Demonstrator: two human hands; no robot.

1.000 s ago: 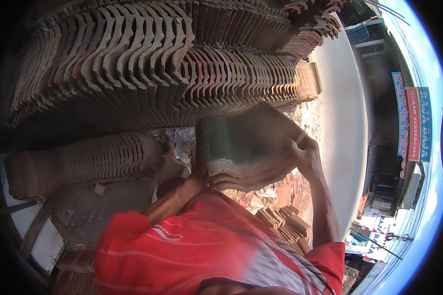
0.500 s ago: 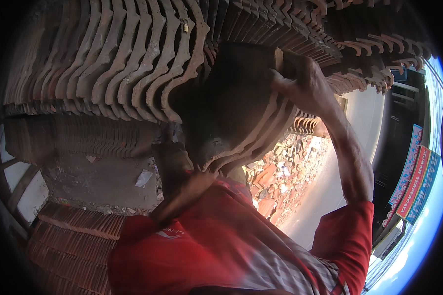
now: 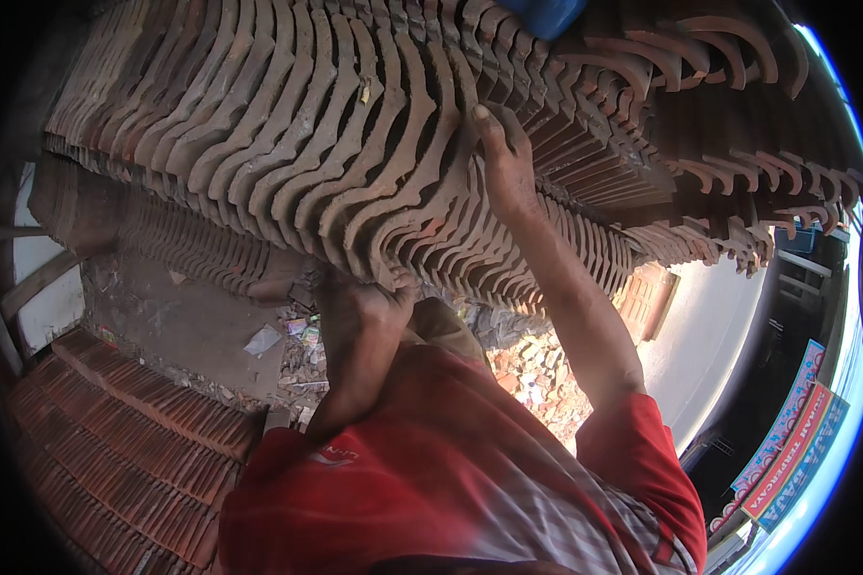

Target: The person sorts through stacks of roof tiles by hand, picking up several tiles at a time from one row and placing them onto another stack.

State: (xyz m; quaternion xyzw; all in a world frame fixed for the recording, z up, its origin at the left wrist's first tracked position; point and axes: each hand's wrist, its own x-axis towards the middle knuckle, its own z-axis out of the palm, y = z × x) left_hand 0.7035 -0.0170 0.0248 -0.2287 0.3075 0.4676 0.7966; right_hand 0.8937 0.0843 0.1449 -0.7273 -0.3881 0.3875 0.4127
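Observation:
Clay roof tiles [image 3: 288,144] stand on edge in a long row, their wavy rims packed close together. At the row's right end, my left hand [image 3: 374,305] grips the lower edge of the end tiles [image 3: 417,196], fingers curled round the rim. Higher up, my right hand [image 3: 505,158] holds the opposite edge of these tiles, its thumb over the top rim. The tiles in my hands sit against the row. How many I hold cannot be made out.
More tiles are stacked behind [image 3: 585,144] and at lower left [image 3: 115,441]. Broken tile rubble [image 3: 546,379] and litter lie on the ground below. A paved road [image 3: 709,326] runs at right, beyond it a signboard [image 3: 791,450]. Something blue [image 3: 549,14] shows at the top.
The tiles in my hands have moved from a tilted, raised position up against the row's end. My right hand has shifted left, and the view has turned slightly.

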